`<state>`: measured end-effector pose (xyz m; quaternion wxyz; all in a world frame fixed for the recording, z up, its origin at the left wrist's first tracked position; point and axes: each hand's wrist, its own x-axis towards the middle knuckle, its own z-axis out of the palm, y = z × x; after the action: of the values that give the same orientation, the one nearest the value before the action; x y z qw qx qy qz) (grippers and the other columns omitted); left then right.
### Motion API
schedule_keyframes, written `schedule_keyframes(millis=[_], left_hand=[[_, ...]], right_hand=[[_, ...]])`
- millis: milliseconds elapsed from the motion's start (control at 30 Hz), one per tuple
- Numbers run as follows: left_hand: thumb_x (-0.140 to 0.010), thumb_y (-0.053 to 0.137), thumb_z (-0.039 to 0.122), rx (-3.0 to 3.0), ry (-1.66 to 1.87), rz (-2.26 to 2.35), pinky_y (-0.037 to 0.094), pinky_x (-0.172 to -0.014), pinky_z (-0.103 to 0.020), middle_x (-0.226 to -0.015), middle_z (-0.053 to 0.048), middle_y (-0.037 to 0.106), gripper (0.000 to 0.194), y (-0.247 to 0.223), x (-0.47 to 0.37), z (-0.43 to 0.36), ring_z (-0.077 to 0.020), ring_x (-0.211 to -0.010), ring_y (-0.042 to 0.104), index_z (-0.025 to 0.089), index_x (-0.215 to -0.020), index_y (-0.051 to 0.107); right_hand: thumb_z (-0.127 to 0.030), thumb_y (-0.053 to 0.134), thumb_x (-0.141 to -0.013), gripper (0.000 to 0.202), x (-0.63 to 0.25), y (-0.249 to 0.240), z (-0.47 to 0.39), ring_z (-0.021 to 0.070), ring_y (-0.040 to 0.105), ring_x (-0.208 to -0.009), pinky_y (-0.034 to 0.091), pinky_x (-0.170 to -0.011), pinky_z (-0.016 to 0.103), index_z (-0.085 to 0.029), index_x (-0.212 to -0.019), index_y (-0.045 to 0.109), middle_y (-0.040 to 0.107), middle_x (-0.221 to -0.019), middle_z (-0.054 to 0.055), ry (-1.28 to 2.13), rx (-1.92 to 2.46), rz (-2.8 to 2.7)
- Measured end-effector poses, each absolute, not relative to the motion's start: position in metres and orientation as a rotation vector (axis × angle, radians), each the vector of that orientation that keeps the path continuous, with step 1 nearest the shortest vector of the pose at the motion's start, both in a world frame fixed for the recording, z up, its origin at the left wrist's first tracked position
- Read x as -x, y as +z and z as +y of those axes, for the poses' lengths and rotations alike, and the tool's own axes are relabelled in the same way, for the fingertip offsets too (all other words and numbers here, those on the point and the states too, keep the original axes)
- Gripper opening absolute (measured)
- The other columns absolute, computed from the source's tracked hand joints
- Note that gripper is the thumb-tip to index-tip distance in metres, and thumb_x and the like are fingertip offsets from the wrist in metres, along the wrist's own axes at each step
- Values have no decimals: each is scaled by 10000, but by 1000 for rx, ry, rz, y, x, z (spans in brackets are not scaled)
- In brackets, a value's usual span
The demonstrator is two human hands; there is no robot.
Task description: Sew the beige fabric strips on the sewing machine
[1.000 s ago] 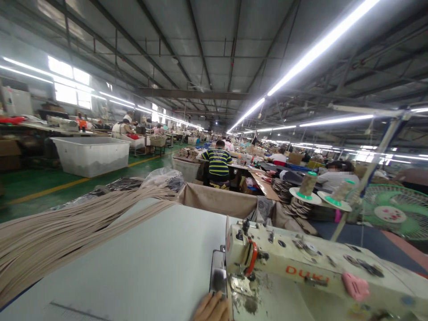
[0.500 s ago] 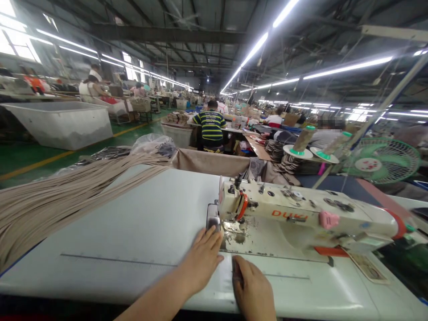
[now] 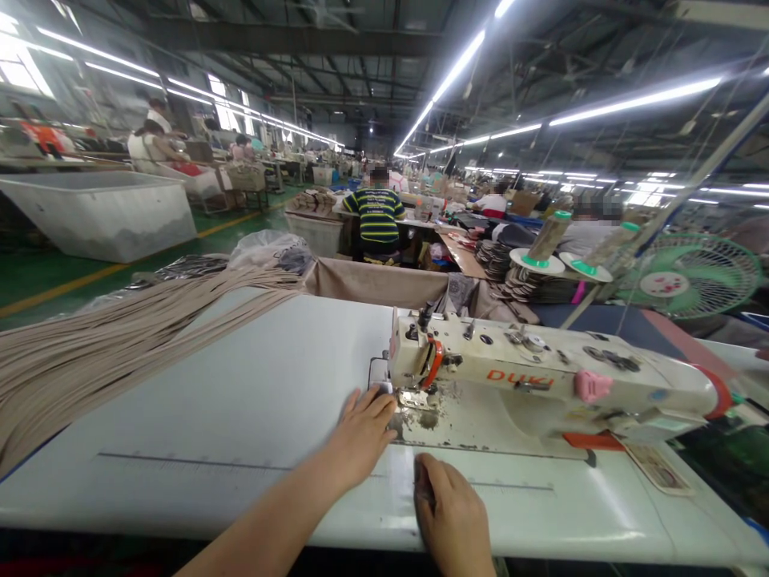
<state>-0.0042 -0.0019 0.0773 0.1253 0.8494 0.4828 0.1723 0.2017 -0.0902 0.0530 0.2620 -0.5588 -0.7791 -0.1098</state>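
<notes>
A white sewing machine (image 3: 510, 369) with orange trim stands on the pale table (image 3: 240, 377). My left hand (image 3: 365, 429) lies flat at the left of the needle area, fingers stretched over the metal plate (image 3: 378, 373) beside the machine head. Nearer the table's front edge, my right hand (image 3: 450, 505) rests with its fingers curled together on something I cannot make out; a dark patch shows along the inner side of that hand. A light strip of the table top shows between the two hands.
Long beige fabric strips (image 3: 138, 336) cover the table's left side. Behind the table is a beige cloth-lined bin (image 3: 378, 284). Two thread cones (image 3: 549, 240) and a green fan (image 3: 690, 276) stand at the back right. A person in a striped shirt (image 3: 376, 216) sits ahead.
The view has shifted slightly. My left hand's fingers look a little more spread beside the machine head. My right hand has hardly moved.
</notes>
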Motion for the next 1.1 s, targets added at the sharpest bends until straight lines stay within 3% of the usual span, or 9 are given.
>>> schedule_keyframes(millis=[267, 433, 633, 767, 933, 1100], left_hand=[[-969, 591, 238, -2384, 568, 1314, 280, -1245, -610, -1483, -52, 588, 393, 78, 13, 19, -314, -1488, 388, 273, -1359, 620], [-931, 589, 174, -2322, 701, 1263, 399, -1216, -453, -1351, -89, 665, 317, 68, 17, 55, -260, -1327, 563, 200, -1223, 710], [-922, 582, 155, -2340, 724, 1168, 432, -1197, -395, -1459, -78, 596, 331, 61, 7, 95, -250, -1344, 560, 222, -1212, 728], [-953, 574, 196, -2388, 715, 1099, 408, -1208, -412, -1448, -75, 618, 292, 64, 4, 108, -269, -1360, 546, 228, -1186, 747], [-945, 627, 255, -2460, 692, 1043, 353, -1240, -448, -1471, -79, 609, 351, 73, 8, 114, -284, -1401, 500, 233, -1289, 694], [-919, 683, 301, -2483, 661, 1063, 448, -1154, -428, -1312, -63, 704, 284, 78, 15, 115, -276, -1275, 586, 263, -1193, 747]], right_hand=[[-110, 481, -894, 303, -197, 62, -91, 189, 687, -750, 502, -676, 280, -224, -1158, 578, 725, -836, 33, -288, 1517, -2097], [-104, 483, -871, 304, -197, 60, -91, 191, 668, -715, 496, -645, 289, -226, -1134, 576, 718, -827, 34, -328, 1514, -2077], [-101, 508, -855, 300, -197, 54, -91, 202, 656, -713, 493, -645, 313, -211, -1128, 564, 686, -808, 23, -367, 1505, -2068], [-92, 504, -849, 300, -198, 53, -92, 201, 645, -710, 481, -646, 317, -215, -1117, 559, 669, -798, 14, -338, 1499, -2065], [-97, 504, -862, 278, -198, 55, -91, 195, 633, -707, 457, -640, 315, -214, -1108, 560, 653, -788, 9, -307, 1489, -2066], [-116, 505, -890, 235, -197, 55, -92, 190, 619, -703, 444, -643, 310, -206, -1100, 564, 650, -786, 14, -332, 1483, -2062]])
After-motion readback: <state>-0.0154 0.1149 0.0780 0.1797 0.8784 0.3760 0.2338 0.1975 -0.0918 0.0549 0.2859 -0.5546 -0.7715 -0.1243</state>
